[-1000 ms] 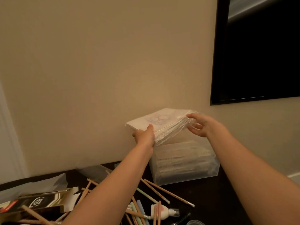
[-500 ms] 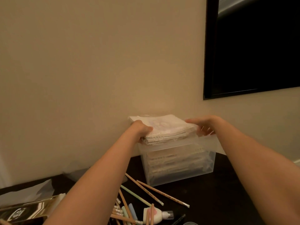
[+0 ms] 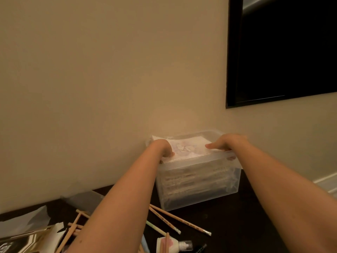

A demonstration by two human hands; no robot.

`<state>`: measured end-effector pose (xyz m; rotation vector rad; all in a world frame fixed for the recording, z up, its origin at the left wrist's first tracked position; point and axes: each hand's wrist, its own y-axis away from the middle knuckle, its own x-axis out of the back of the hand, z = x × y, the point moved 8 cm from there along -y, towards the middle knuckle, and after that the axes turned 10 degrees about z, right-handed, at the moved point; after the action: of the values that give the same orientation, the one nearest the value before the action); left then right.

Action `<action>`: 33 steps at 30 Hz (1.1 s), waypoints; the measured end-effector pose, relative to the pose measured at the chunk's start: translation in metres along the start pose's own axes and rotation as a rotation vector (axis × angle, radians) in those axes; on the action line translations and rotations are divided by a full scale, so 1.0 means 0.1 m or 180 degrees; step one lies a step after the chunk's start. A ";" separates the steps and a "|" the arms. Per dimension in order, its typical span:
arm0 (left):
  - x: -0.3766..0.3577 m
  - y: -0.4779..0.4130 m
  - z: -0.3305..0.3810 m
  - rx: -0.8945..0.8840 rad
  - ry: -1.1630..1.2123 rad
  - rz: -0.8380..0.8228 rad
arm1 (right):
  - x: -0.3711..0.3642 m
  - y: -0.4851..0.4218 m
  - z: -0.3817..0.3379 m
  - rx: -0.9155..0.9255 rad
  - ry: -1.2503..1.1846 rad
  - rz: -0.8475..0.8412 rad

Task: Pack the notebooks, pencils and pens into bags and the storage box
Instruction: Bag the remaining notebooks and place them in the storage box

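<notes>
Since the earlier frames your stack of notebooks (image 3: 189, 147) has come down out of the air onto the pile in the storage box (image 3: 197, 189), and both hands have followed it to the rim. Nearest you, loose pencils (image 3: 179, 222) lie scattered on the dark counter (image 3: 237, 225), with a small glue bottle (image 3: 175, 245) among them and a gold-and-black carton (image 3: 21, 243) at the far left; the pencils are not yet packed. Beyond them the clear box stands against the wall (image 3: 109, 88), filled almost to its rim with notebooks whose edges show through its side. On top sits the stack you are seating. Your left hand (image 3: 164, 147) has its fingers curled over the stack's near left corner. Your right hand (image 3: 226, 142) lays its thumb flat on the cover while a fingertip shows through the box wall just under the rim, so it appears to pinch the right edge. Expect the stack to be fairly light, stiff along the bindings and floppy at the covers, so hold it by opposite edges as you do now. Your right fingers risk being trapped against the box wall if you push down. Behind, a dark framed panel (image 3: 282, 52) hangs on the wall
</notes>
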<state>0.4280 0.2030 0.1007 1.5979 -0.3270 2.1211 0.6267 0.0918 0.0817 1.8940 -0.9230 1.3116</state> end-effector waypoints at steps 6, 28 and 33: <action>-0.07 -0.09 0.03 -0.0101 -0.0393 0.0207 | 0.08 0.13 0.00 0.0043 0.0585 0.0321; 0.57 0.72 -0.16 -0.1396 0.0440 0.0868 | 0.33 0.84 -0.78 0.1293 0.0139 0.1109; 0.72 1.21 -0.56 -0.1290 -0.0087 0.0664 | 0.19 1.46 -1.17 0.1747 -0.0021 0.0614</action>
<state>0.3056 0.1397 0.1632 1.4022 -0.9046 2.0135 0.4529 0.1048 0.1510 2.2540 -0.8185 1.8171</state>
